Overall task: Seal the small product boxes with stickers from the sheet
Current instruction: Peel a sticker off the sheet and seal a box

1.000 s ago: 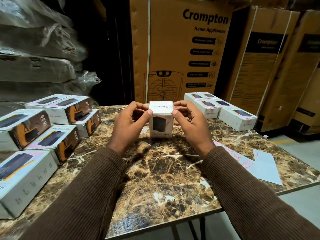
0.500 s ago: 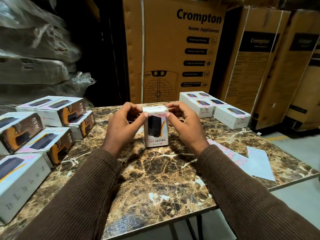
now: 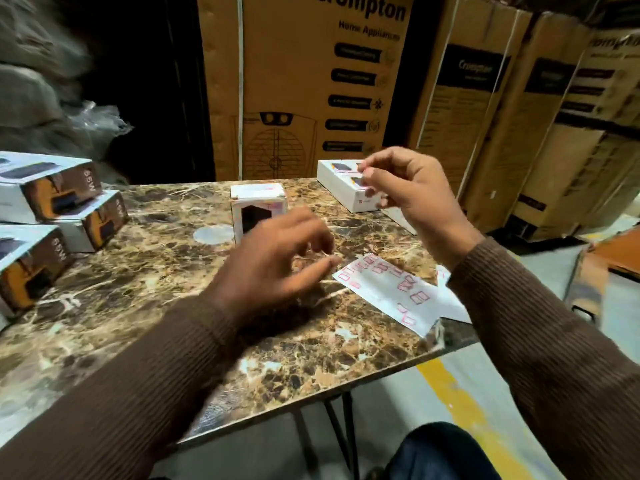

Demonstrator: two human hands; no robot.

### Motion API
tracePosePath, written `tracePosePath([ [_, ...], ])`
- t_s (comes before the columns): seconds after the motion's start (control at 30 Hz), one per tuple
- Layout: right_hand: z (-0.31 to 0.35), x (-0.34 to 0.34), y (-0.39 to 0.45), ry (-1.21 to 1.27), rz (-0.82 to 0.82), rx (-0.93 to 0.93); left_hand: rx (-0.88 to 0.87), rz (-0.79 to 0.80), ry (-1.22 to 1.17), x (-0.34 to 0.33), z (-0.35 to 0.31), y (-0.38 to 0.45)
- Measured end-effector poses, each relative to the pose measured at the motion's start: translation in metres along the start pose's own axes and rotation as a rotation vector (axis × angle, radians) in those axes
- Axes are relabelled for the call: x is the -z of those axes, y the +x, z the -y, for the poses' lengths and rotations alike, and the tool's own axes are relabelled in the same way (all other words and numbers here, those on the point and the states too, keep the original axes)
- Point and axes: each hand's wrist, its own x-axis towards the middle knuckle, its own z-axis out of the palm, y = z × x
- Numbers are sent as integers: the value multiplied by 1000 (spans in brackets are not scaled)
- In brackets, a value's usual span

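- Looks like a warehouse or stockroom.
- Tall Crompton appliance cartons (image 3: pixel 311 88) stand behind a marble-patterned counter (image 3: pixel 166 306).
- Plastic-wrapped bundles (image 3: pixel 41 98), blurred, at the left.
- Concrete floor (image 3: pixel 460 393) with a yellow line.

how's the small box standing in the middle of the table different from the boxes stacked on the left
The small box stands upright and alone at the table's middle; the left boxes lie flat, stacked and overlapping. The small box's front shows a dark product on white; the left boxes show orange and dark end panels marked 65W. Neither hand touches either: the left hand hovers before the small box. Both kinds are white product cartons on the marble table.
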Motion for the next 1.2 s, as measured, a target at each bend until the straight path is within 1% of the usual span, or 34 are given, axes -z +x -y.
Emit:
tracePosePath([
  [0.1, -24, 41, -13, -211, 246, -66, -28, 246, -70, -26, -11, -1],
  [0.2, -43, 67, -26, -494, 458, -65, -17, 403, -93, -34, -18, -2],
  [0.27, -49, 75, -34, -640, 541, -35, -12, 482, -69, -35, -20, -4],
  [0.37, -54, 81, -40, -752, 593, 3, -12, 566, -15, -39, -22, -6],
  [0.5, -58, 82, -43, -737, 609, 41, -8, 581, 0, -38, -25, -6],
  [0.7, -53, 76, -44, -738, 718, 81, 3, 594, -12, -38, -27, -5],
  [0.87, -53, 76, -42, -775, 760, 96, 12, 598, -22, -37, -27, -5],
  [1.03, -52, 73, -45, -835, 737, 168, 17, 589, -25, -39, -26, -6],
  [1.13, -53, 74, -47, -822, 708, 149, 21, 588, -26, -39, -27, -6],
  [1.2, -52, 78, -47, -783, 717, 119, 23, 588, -24, -39, -27, -6],
])
